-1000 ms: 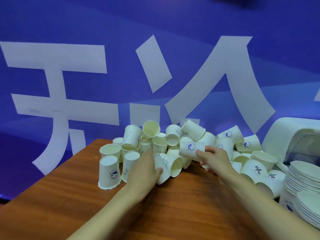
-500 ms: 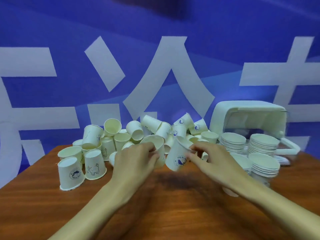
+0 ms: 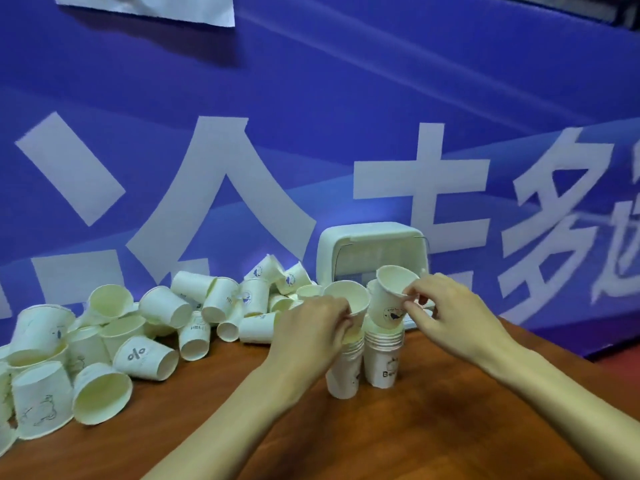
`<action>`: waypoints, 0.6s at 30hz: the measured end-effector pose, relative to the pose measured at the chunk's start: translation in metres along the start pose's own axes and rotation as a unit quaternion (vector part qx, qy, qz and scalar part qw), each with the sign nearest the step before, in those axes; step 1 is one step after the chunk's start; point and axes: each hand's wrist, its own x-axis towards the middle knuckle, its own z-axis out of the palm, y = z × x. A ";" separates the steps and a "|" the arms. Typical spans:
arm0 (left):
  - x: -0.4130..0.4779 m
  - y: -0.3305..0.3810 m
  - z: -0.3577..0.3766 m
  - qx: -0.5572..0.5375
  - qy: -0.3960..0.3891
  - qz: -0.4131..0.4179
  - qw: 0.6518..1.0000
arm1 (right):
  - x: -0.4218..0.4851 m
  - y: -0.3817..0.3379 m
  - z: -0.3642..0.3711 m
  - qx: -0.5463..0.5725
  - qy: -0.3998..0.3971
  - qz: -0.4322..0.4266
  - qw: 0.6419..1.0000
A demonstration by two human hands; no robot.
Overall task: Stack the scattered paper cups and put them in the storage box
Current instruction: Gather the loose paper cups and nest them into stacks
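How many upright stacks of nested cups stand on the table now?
2. One stack stands under the left hand; the other stands beside it, under the cup that the right hand holds. The loose pile might hide others.

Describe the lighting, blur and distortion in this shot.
Head view: even, bluish light, no harsh glare; soft shadows on the table beneath the arms; the left hand gripping a stacked cup and the right hand pinching a tilted cup look slightly motion-smeared; wide-angle stretch enlarges the loose cups at the left edge.
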 end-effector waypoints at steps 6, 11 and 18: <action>-0.002 -0.012 0.006 0.022 -0.097 0.007 0.995 | 0.004 0.004 0.025 -0.032 -0.056 -0.040 0.997; 0.000 -0.015 0.022 0.010 -0.188 -0.014 0.982 | 0.011 0.007 0.046 -0.034 -0.141 -0.041 0.989; 0.017 -0.020 0.027 -0.048 -0.258 -0.056 0.963 | 0.008 0.016 0.069 0.016 -0.143 -0.017 0.989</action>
